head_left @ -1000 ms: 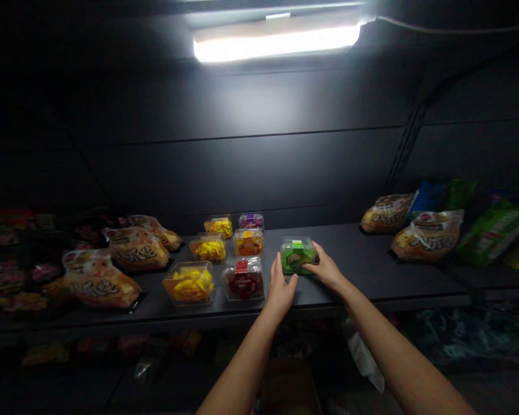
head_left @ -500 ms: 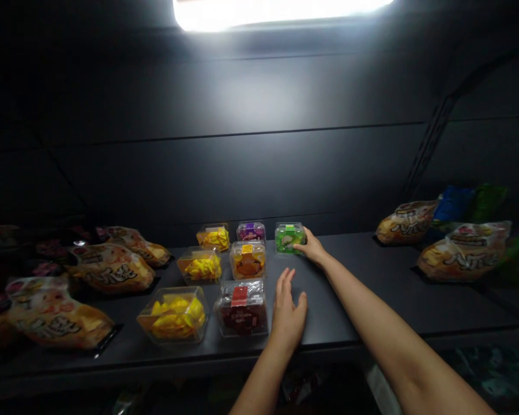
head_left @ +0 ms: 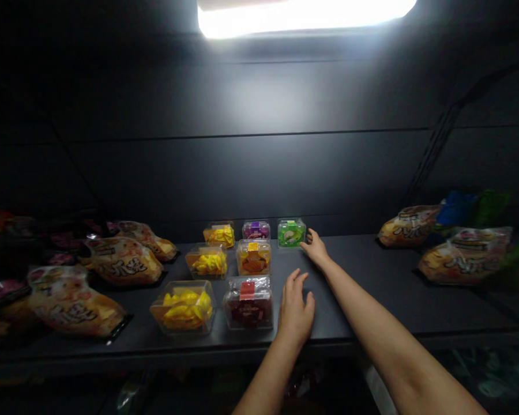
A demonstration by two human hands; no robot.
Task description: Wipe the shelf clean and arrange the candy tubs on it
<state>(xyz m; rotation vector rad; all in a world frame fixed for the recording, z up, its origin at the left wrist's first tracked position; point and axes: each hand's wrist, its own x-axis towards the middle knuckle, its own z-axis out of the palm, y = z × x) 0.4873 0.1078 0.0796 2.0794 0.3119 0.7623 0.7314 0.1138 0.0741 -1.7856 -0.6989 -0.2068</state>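
At the back of the dark shelf [head_left: 350, 311] stands a clear plastic box with a green label [head_left: 291, 234]. My right hand [head_left: 316, 249] is just right of that box, fingers apart and holding nothing; whether a fingertip still touches it I cannot tell. Lower down, my left hand [head_left: 296, 308] hovers over the shelf with thumb and fingers spread, empty. To its left sits a clear box with dark red contents [head_left: 248, 308]. Behind that box are an orange-labelled box [head_left: 254, 259] and a purple-labelled box [head_left: 256, 230], in one column.
Clear tubs of yellow packets, the front one [head_left: 184, 308] largest, form a column further left. Snack bags [head_left: 75, 302] lean at the left, and more bags [head_left: 465, 256] stand at the right. A bright lamp [head_left: 307, 16] hangs above; the back panel [head_left: 251, 178] closes the shelf.
My right hand has let go of the green-labelled box and drawn slightly away to the right. My left hand stays open near the dark red box. The view has shifted a little.
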